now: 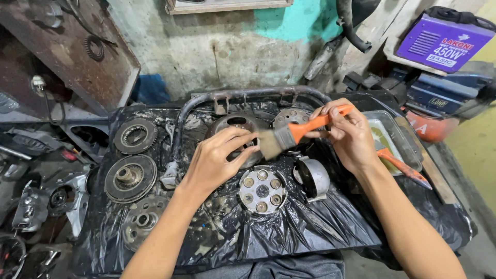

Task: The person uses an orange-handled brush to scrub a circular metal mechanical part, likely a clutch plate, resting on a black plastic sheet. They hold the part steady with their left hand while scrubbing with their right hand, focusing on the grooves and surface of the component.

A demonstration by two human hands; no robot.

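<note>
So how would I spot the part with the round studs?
Find the black plastic sheet over the bench, then look just below the left hand. The silvery round plate lies flat there; it alone carries a ring of brass-coloured studs around a dark centre hole.

Plastic-covered bench (320, 227) under greasy clutch parts (130, 178)

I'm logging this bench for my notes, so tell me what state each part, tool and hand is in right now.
Right hand: gripping the brush handle.
Paintbrush: held level, bristles against the left fingers.
Left hand: resting on the drum.
Metal drum: dirty, lying on black plastic sheet.
Round plate with rollers: lying flat, untouched.
Tray: holds yellowish liquid.
</note>
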